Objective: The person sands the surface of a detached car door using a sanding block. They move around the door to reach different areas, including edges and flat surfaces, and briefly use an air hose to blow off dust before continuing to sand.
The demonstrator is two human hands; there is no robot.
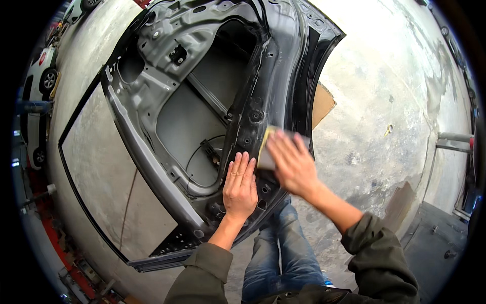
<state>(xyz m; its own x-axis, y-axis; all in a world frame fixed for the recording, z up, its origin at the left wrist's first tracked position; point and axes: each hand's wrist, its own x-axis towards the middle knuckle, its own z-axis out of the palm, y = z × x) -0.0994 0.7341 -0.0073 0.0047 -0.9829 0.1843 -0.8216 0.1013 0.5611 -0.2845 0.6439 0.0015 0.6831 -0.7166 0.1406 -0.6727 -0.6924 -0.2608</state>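
Note:
A bare car door shell (235,116), grey inside with dark edges, lies in front of me with its inner side up. My left hand (240,187) lies flat on its dark near edge, fingers together and stretched out, holding nothing. Under the fingers of my right hand (291,159) is a flat grey sanding pad (266,161) with a yellowish edge, pressed against the door's right-hand border. Motion blurs that hand, and its palm hides part of the pad. Inside the door's large opening, a small black part with a cable (210,152) shows.
The door's thin black window frame (81,190) reaches out to the left. A piece of brown cardboard (322,105) sticks out beneath the right side. Concrete floor (374,131) surrounds the door. My jeans (283,248) are close to its near edge. Parked cars (43,76) stand far left.

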